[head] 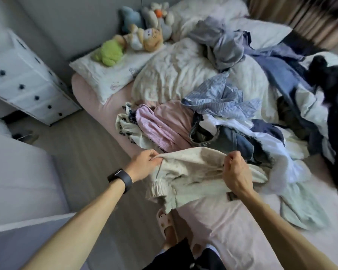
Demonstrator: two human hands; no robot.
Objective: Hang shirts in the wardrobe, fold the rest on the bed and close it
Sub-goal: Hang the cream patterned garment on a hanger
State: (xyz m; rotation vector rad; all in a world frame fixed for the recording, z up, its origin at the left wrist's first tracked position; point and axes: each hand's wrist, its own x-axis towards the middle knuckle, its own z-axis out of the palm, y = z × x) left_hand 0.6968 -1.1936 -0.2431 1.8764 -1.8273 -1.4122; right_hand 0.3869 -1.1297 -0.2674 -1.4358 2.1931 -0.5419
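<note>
A cream garment (193,172) is stretched between my two hands over the near edge of the bed (222,221). My left hand (144,164), with a black watch on its wrist, pinches the garment's left top corner. My right hand (235,172) grips its top edge further right. Behind it lies a heap of unfolded clothes: a pink striped shirt (158,125), jeans (228,141), a light blue shirt (219,98) and white pieces (271,145). More blue and dark clothes (281,61) are piled at the far right. No wardrobe is in view.
A white chest of drawers (21,84) stands left of the bed. Several soft toys (137,36) lie on a pillow (109,73) by the grey wall. A crumpled cream duvet (180,71) covers the bed's middle. Wood floor (90,152) runs along the bed's left; my slippered foot (168,227) stands there.
</note>
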